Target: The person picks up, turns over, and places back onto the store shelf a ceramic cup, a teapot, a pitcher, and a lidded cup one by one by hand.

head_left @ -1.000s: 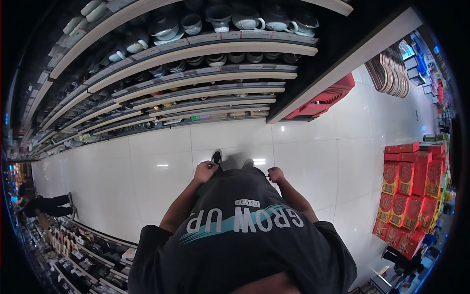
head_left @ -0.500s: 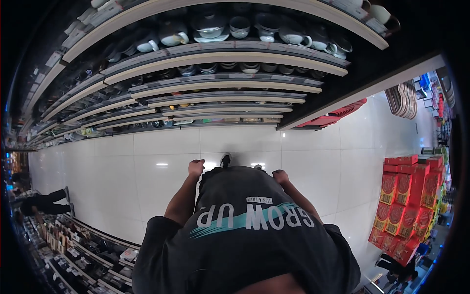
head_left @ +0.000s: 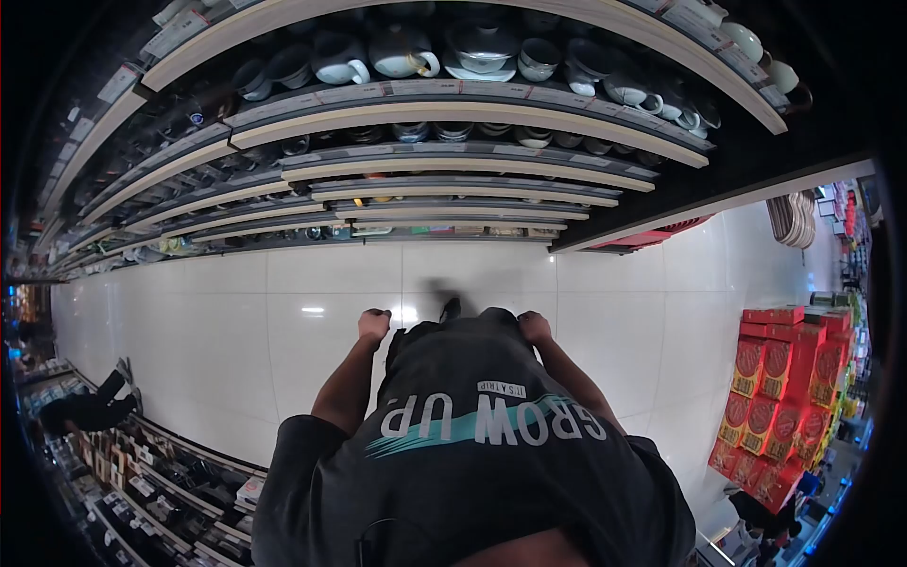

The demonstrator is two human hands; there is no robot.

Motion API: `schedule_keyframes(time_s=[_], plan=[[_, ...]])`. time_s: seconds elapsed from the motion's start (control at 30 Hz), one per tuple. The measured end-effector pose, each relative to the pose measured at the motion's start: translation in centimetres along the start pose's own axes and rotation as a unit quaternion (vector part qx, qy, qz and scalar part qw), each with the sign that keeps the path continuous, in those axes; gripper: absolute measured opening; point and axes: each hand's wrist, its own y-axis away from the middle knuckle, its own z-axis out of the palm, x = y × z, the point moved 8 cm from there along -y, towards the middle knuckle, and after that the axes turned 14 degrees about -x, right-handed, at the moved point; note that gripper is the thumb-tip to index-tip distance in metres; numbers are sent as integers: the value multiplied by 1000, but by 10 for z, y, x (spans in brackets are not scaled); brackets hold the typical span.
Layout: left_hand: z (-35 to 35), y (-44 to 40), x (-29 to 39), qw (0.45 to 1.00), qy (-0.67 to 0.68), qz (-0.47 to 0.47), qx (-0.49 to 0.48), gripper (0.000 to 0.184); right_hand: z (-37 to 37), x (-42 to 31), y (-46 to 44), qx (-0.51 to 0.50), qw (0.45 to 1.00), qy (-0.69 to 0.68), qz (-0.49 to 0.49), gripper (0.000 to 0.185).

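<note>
My left hand (head_left: 375, 325) hangs in front of my body at the left, its fingers curled into a loose fist. My right hand (head_left: 534, 327) is likewise curled, on the other side, close to the hem of my dark printed T-shirt (head_left: 491, 444). No object shows in either hand, and neither touches the shelves. Below them lies the pale tiled floor (head_left: 217, 331). A dark shoe (head_left: 451, 308) shows between the hands, with a blurred shadow beside it.
Ahead stands a tall shelf (head_left: 444, 170) with teapots (head_left: 402, 51), cups (head_left: 539, 59) and bowls. Red gift boxes (head_left: 779, 387) are stacked at the right. At the left, a person in dark clothes (head_left: 85, 406) is beside another shelf (head_left: 179, 491). Red items (head_left: 652, 234) sit past the shelf end.
The shelf and its crockery have shifted right in view. My right hand has moved slightly left and up, the left hand only a little. My feet have changed position.
</note>
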Motion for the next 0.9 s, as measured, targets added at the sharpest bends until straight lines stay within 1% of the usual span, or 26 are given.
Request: schedule_keyframes(time_s=[0.03, 0.07, 0.1, 0.17, 0.2, 0.23, 0.3, 0.33, 0.37, 0.43, 0.47, 0.5, 0.57, 0.6, 0.63, 0.67, 0.7, 0.77, 0.8, 0.83, 0.87, 0.9], plan=[[0, 1, 1, 1000, 4, -15, -26, 37, -3, -5, 5, 7, 999, -37, 39, 39], [-1, -4, 1, 1000, 2, -8, -26, 36, -6, -7, 13, 5, 996, -57, 70, 37], [0, -11, -3, 1000, 3, -9, -28, 36, -10, -10, 17, 4, 996, -55, 72, 37], [0, -26, -6, 999, -6, 37, 5, 33, -17, -18, 24, 7, 1000, -13, 12, 36], [1, -29, -5, 999, -14, 46, 26, 31, -8, -4, 9, 17, 1000, 12, -7, 34], [4, -24, 1, 998, -15, 48, 27, 31, 1, 11, 2, 18, 1000, 11, -8, 34], [4, -10, 17, 994, -68, 71, 55, 36, 21, 27, -6, -17, 999, 36, -24, 31], [9, -17, 12, 993, -68, 77, 52, 42, 28, 31, -5, -51, 998, 30, 10, 28], [12, -24, 4, 993, -69, 78, 53, 42, 31, 30, 0, -49, 998, 29, 9, 28], [13, -26, -5, 993, -99, 38, 56, 45, 44, 20, 12, -50, 985, 164, -33, 30], [11, -28, -12, 996, -73, 14, 55, 50, 53, 36, 10, -34, 998, -43, 22, 34], [9, -26, -15, 996, -72, 14, 56, 50, 52, 28, 25, -15, 997, -74, 19, 39], [-6, -13, -10, 979, -148, 51, 133, 51, 58, 18, 49, -35, 989, -127, 72, 43], [-9, -11, -13, 978, -147, 52, 135, 51, 61, 13, 54, -40, 992, -89, 78, 38], [-13, -8, -12, 977, -150, 72, 136, 52, 61, 11, 61, -39, 992, -89, 76, 38], [-15, -6, -12, 974, -153, 92, 137, 53, 63, 16, 69, -41, 986, -125, 102, 38], [-20, 0, -10, 974, -154, 92, 139, 53, 65, 17, 78, -43, 977, -161, 129, 39], [-17, 11, -3, 978, -168, 102, 71, 52, 74, 25, 82, -43, 979, -158, 119, 39], [-16, 14, -4, 977, -171, 102, 73, 52, 83, 36, 76, -18, 985, -143, 91, 39], [-11, 17, -1, 970, -194, 129, 64, 50, 82, 32, 77, 9, 990, -128, 64, 38], [-5, 19, 3, 962, -217, 158, 54, 49, 86, 32, 79, 10, 989, -131, 62, 38], [-3, 21, 4, 961, -220, 159, 56, 49, 89, 32, 91, -30, 970, -218, 106, 38]])
